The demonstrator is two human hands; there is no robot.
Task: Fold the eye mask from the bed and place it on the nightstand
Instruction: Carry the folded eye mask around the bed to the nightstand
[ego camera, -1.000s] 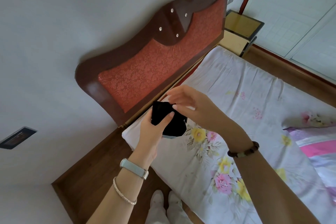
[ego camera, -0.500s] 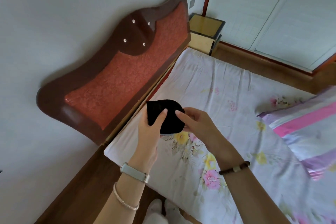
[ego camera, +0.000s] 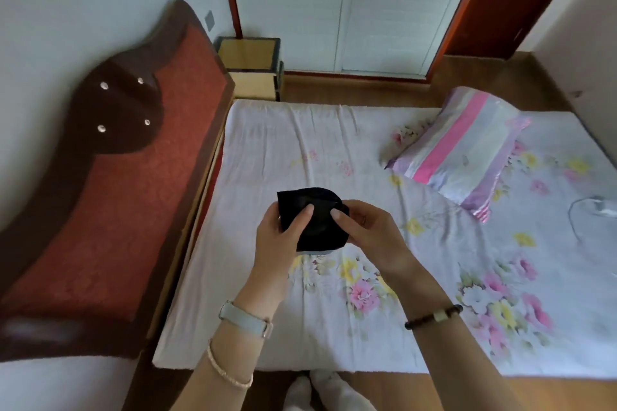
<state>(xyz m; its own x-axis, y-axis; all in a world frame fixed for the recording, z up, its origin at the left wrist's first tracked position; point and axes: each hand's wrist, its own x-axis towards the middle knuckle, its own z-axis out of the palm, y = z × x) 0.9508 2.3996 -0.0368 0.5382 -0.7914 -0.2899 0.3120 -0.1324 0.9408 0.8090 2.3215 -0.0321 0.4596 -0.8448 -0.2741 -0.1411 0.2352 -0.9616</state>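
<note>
Room: a bed with a floral sheet; a nightstand at its far corner.
Eye mask: black, doubled over, lifted above the sheet, well apart from the nightstand.
Hands: left hand and right hand pinch its opposite sides, thumbs on top, likely pressing the fold closed.

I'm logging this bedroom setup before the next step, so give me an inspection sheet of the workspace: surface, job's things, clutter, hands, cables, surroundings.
Surface: bed with a floral sheet, wrinkled, mostly bare.
Job's things: black eye mask held above the sheet, looks folded; nightstand beside the headboard, top bare.
Clutter: striped pillow on the far right of the bed.
Hands: left hand and right hand both pinch the mask.
Cables: white cord at the bed's right edge.
Surroundings: white closet doors, wooden floor.
</note>
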